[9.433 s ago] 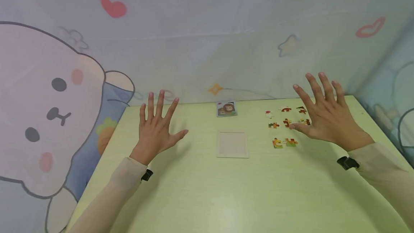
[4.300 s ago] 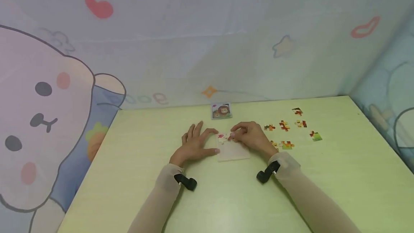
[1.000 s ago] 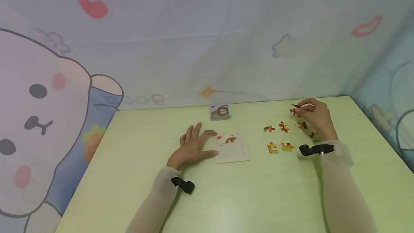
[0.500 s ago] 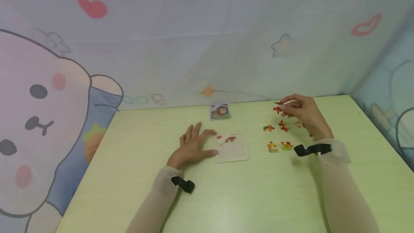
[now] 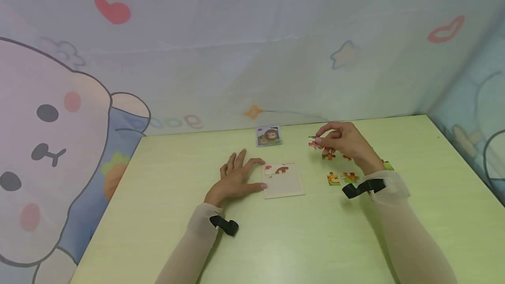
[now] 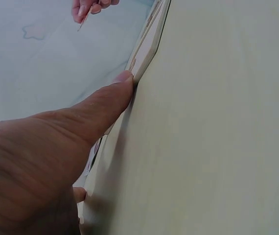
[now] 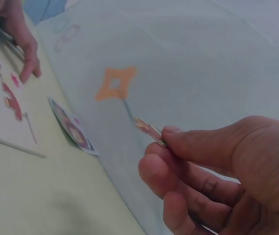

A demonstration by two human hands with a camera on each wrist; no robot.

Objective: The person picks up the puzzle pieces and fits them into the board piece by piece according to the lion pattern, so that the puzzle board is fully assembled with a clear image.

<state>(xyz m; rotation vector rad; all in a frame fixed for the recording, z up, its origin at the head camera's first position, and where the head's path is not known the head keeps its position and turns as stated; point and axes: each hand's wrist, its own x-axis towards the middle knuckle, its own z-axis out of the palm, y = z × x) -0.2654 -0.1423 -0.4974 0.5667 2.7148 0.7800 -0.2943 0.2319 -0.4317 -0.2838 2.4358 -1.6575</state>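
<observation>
In the head view my right hand (image 5: 344, 143) is raised over the table. It pinches a puzzle piece (image 5: 313, 142) between thumb and fingers; the right wrist view shows this piece (image 7: 150, 131) edge-on at the thumb tip. A square puzzle frame (image 5: 284, 186) lies mid-table, with red-and-white and brown pieces (image 5: 282, 170) fitted along its top. My left hand (image 5: 230, 183) rests at the frame's left side, thumb and index fingertips touching its edge. The left wrist view shows the thumb (image 6: 100, 110) against that edge.
Behind the frame lies a small lion picture card (image 5: 268, 136). Several loose puzzle pieces (image 5: 333, 179) lie to the right, some hidden beneath my right hand. A green piece (image 5: 388, 165) sits beyond the right wrist. The printed cloth backdrop (image 5: 221, 56) rises at the table's far edge.
Over the last second my right hand lifts a puzzle piece from the far right and carries it left toward the frame. Earlier, top-row pieces went into the frame. The left hand stays put lately.
</observation>
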